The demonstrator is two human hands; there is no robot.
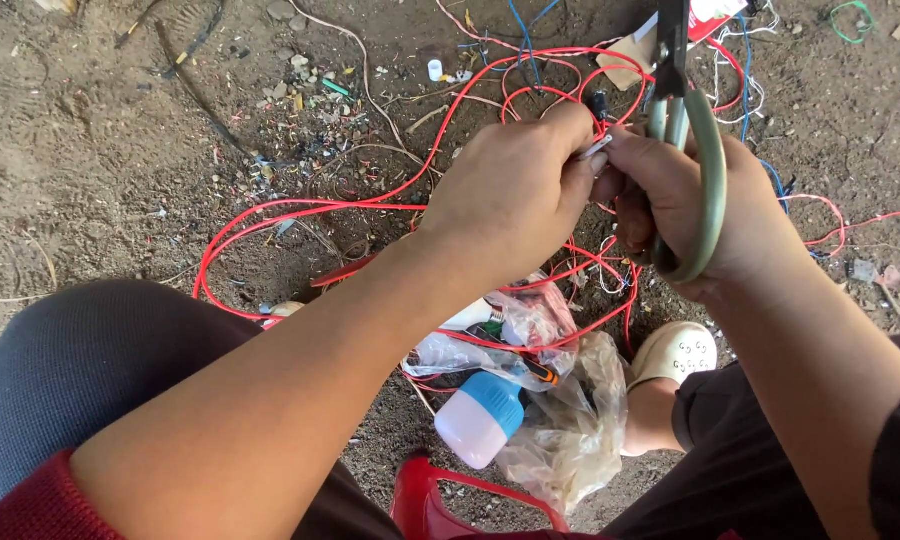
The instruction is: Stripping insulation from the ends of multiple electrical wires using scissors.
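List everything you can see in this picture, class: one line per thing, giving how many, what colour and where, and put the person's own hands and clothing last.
Scissors: one pair, grey-green handles, hooked on the right hand.
Red wire: loops, count unclear, spread over the dirt ground and up to the hands.
Blue wires: a few, top centre and right.
White wires: a tangle, top right.
Green wire: one loop, top right corner.
LED bulb: one, white with blue base, bottom centre.
Plastic bag: clear, crumpled, beside the bulb.
Red plastic stool: one, bottom edge.
Shoe: one, cream, right of the bag.
Left hand: pinching a small pale piece.
Right hand: meets the left.
Red sleeve: bottom left.
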